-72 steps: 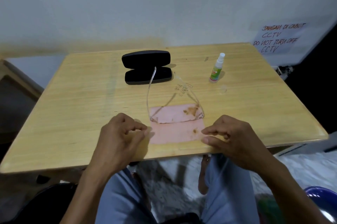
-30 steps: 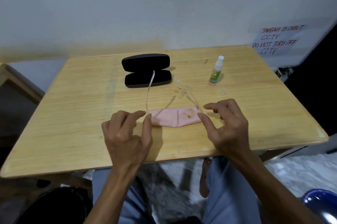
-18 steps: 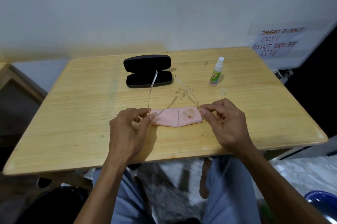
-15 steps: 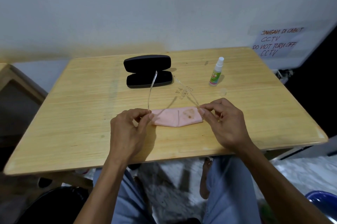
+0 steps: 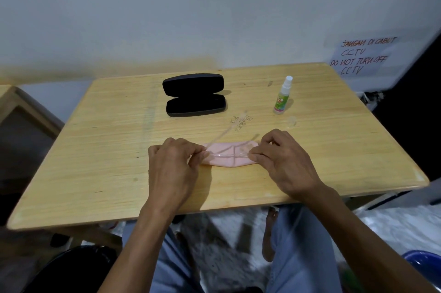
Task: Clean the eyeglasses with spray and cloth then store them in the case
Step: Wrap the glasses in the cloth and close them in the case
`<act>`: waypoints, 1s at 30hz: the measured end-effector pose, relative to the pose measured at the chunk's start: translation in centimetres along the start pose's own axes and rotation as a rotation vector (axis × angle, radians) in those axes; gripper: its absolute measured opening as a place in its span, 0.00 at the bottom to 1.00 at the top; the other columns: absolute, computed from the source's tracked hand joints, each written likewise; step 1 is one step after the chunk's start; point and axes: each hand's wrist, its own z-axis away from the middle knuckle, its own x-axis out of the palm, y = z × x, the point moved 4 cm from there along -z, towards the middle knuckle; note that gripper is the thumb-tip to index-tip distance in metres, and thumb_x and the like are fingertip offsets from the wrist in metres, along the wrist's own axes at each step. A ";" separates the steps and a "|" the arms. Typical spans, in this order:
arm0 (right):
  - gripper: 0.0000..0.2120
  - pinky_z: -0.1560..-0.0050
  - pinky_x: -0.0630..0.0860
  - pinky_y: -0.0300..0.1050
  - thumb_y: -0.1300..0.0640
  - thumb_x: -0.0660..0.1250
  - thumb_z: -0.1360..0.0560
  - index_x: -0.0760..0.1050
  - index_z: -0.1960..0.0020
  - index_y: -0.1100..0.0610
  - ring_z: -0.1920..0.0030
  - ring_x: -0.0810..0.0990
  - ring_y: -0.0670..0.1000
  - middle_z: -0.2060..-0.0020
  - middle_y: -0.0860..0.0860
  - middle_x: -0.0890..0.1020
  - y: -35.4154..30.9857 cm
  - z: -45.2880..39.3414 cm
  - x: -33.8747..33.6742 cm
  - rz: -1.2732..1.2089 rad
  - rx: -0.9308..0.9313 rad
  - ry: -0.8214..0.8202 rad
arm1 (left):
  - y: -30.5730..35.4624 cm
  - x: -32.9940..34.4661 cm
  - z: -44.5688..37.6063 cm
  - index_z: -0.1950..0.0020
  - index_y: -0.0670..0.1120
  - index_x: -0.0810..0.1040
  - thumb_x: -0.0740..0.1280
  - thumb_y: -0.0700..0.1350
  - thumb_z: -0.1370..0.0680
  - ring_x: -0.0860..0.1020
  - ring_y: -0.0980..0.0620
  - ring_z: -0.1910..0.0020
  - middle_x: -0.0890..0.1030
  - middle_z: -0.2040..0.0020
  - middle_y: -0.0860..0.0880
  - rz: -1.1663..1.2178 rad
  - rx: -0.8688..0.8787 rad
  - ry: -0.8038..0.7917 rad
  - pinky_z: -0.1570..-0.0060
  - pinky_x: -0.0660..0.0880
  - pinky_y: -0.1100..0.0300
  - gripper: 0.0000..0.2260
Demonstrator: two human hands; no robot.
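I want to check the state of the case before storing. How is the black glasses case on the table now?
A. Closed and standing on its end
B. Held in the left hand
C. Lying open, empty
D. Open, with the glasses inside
C: the black case lies open and empty at the far side of the table, while the clear eyeglasses sit over the pink cloth between both hands.

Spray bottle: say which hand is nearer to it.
Right. The right hand lies just in front of the spray bottle, slightly toward the person. The left hand sits farther off, across the pink cloth.
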 end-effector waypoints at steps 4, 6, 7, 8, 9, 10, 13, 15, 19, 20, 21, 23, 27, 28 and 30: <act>0.07 0.57 0.68 0.26 0.55 0.79 0.30 0.84 0.55 0.55 0.57 0.75 0.35 0.58 0.46 0.76 0.8 0.8 -0.9 -0.243 0.211 0.099 | 0.8 0.8 -0.5 0.51 0.54 0.87 0.71 0.49 0.24 0.75 0.49 0.55 0.82 0.57 0.55 -0.162 0.099 -0.091 0.53 0.59 0.54 0.05; 0.09 0.58 0.68 0.23 0.53 0.80 0.32 0.82 0.56 0.54 0.57 0.75 0.33 0.58 0.43 0.75 1.0 1.2 -1.8 -0.265 0.278 0.130 | 0.8 1.1 -0.6 0.49 0.57 0.86 0.69 0.51 0.23 0.74 0.51 0.54 0.81 0.56 0.56 -0.176 0.117 -0.131 0.53 0.58 0.55 0.07; 0.10 0.58 0.68 0.23 0.53 0.80 0.32 0.82 0.55 0.53 0.57 0.74 0.32 0.58 0.42 0.75 1.0 1.3 -2.1 -0.273 0.291 0.120 | 0.7 1.2 -0.6 0.47 0.58 0.85 0.69 0.51 0.23 0.73 0.52 0.54 0.80 0.55 0.57 -0.167 0.118 -0.150 0.52 0.58 0.56 0.08; 0.11 0.57 0.68 0.22 0.53 0.80 0.32 0.82 0.52 0.53 0.56 0.74 0.32 0.56 0.42 0.75 1.1 1.3 -2.4 -0.274 0.286 0.098 | 0.5 1.3 -0.7 0.45 0.58 0.85 0.69 0.52 0.23 0.72 0.52 0.53 0.79 0.55 0.57 -0.148 0.114 -0.162 0.52 0.59 0.56 0.09; 0.13 0.56 0.68 0.23 0.52 0.79 0.31 0.82 0.49 0.52 0.54 0.73 0.32 0.55 0.43 0.75 1.1 1.2 -2.5 -0.268 0.270 0.065 | 0.3 1.2 -0.7 0.44 0.59 0.84 0.69 0.53 0.24 0.71 0.53 0.53 0.78 0.55 0.58 -0.123 0.107 -0.167 0.51 0.59 0.56 0.10; 0.15 0.53 0.68 0.25 0.51 0.79 0.30 0.82 0.45 0.51 0.53 0.73 0.33 0.52 0.45 0.75 1.3 1.0 -2.5 -0.258 0.258 0.028 | 0.0 1.1 -0.8 0.42 0.59 0.83 0.69 0.55 0.25 0.71 0.54 0.53 0.77 0.55 0.58 -0.097 0.097 -0.167 0.51 0.59 0.56 0.12; 0.23 0.44 0.72 0.41 0.47 0.76 0.28 0.78 0.34 0.48 0.43 0.74 0.44 0.46 0.46 0.73 1.7 0.3 -2.1 -0.199 0.241 -0.096 | -1.2 0.4 -1.1 0.40 0.57 0.82 0.67 0.60 0.27 0.72 0.54 0.51 0.75 0.53 0.58 -0.047 0.061 -0.188 0.50 0.62 0.55 0.18; 0.26 0.40 0.72 0.45 0.44 0.73 0.26 0.75 0.30 0.46 0.39 0.71 0.47 0.43 0.44 0.71 1.9 -0.2 -1.7 -0.141 0.225 -0.197 | -1.9 0.3 -1.4 0.39 0.58 0.81 0.67 0.61 0.27 0.73 0.53 0.48 0.75 0.51 0.58 -0.046 0.043 -0.235 0.49 0.62 0.54 0.18; 0.24 0.39 0.73 0.49 0.40 0.69 0.25 0.75 0.30 0.43 0.41 0.68 0.45 0.42 0.42 0.70 2.4 -0.7 -1.1 -0.091 0.191 -0.308 | -2.7 0.5 -1.8 0.39 0.62 0.81 0.67 0.62 0.27 0.71 0.55 0.46 0.74 0.49 0.57 -0.046 0.046 -0.335 0.48 0.61 0.54 0.17; 0.22 0.40 0.73 0.48 0.41 0.69 0.24 0.76 0.31 0.43 0.42 0.69 0.45 0.42 0.42 0.70 2.5 -0.7 -1.0 -0.091 0.189 -0.313 | -2.8 0.6 -1.8 0.39 0.62 0.81 0.67 0.62 0.26 0.71 0.55 0.45 0.74 0.48 0.57 -0.051 0.051 -0.351 0.48 0.61 0.54 0.16; 0.20 0.40 0.73 0.48 0.41 0.69 0.24 0.77 0.33 0.43 0.42 0.69 0.45 0.43 0.42 0.71 2.6 -0.7 -1.0 -0.095 0.183 -0.310 | -2.8 0.7 -1.9 0.40 0.62 0.81 0.67 0.61 0.26 0.71 0.55 0.45 0.74 0.48 0.57 -0.057 0.054 -0.362 0.48 0.61 0.54 0.15; 0.16 0.42 0.73 0.47 0.43 0.70 0.24 0.80 0.37 0.44 0.43 0.71 0.46 0.45 0.42 0.72 2.7 -0.7 -1.0 -0.108 0.173 -0.295 | -2.9 0.8 -1.9 0.42 0.63 0.81 0.68 0.60 0.26 0.72 0.54 0.45 0.74 0.48 0.57 -0.064 0.057 -0.367 0.48 0.61 0.54 0.13; 0.13 0.43 0.73 0.45 0.44 0.71 0.25 0.81 0.41 0.45 0.44 0.72 0.45 0.46 0.41 0.73 2.8 -0.6 -1.0 -0.123 0.154 -0.278 | -2.9 0.9 -2.1 0.41 0.63 0.80 0.67 0.61 0.26 0.71 0.55 0.46 0.74 0.48 0.57 -0.047 0.067 -0.361 0.49 0.60 0.54 0.14; 0.15 0.43 0.73 0.45 0.44 0.71 0.25 0.80 0.40 0.45 0.44 0.72 0.45 0.46 0.42 0.73 2.8 -0.6 -0.9 -0.120 0.147 -0.278 | -2.9 0.9 -2.1 0.39 0.64 0.79 0.67 0.62 0.26 0.71 0.56 0.46 0.74 0.48 0.57 -0.041 0.072 -0.366 0.48 0.60 0.54 0.15; 0.20 0.44 0.72 0.44 0.42 0.70 0.25 0.78 0.35 0.44 0.43 0.71 0.45 0.45 0.42 0.72 2.8 -0.7 -0.9 -0.116 0.152 -0.291 | -2.8 1.0 -2.1 0.38 0.64 0.78 0.67 0.62 0.26 0.71 0.56 0.45 0.73 0.48 0.58 -0.042 0.087 -0.375 0.47 0.60 0.55 0.17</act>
